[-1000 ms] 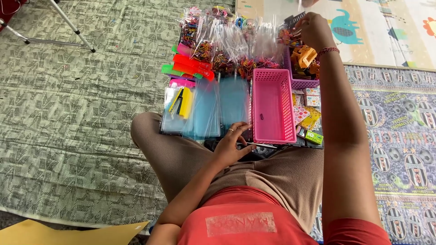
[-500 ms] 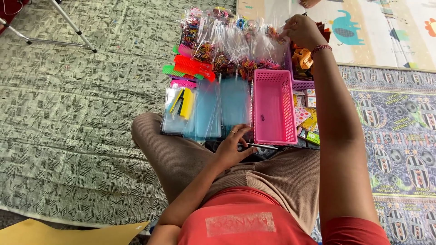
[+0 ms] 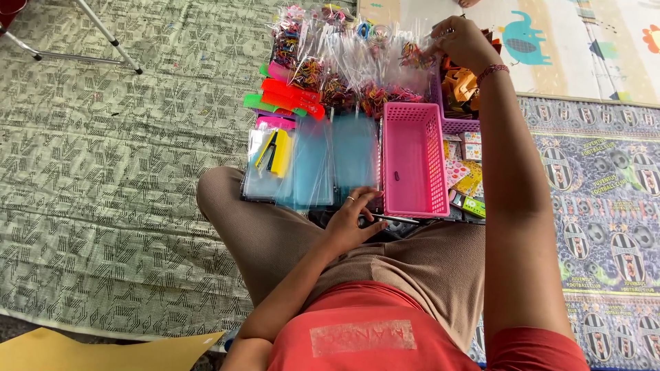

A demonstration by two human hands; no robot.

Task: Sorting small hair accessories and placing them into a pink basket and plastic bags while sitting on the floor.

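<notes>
Right hand far out at the packets, left hand resting near the lap.

I see the mat (image 3: 103, 172) below, then the pink basket (image 3: 414, 158), its long axis running from 12 to 6 o'clock. The packets (image 3: 357, 62) lie at 12 o'clock from it. My right hand (image 3: 464, 41) is stretched out at 1 o'clock, fingers pinched on one clear packet. My left hand (image 3: 354, 220), at 7 o'clock of the basket, rests loosely curled and holds nothing.

A pink basket (image 3: 414, 161) sits beside blue sleeves (image 3: 333, 161), on a green patterned mat (image 3: 103, 158).
</notes>
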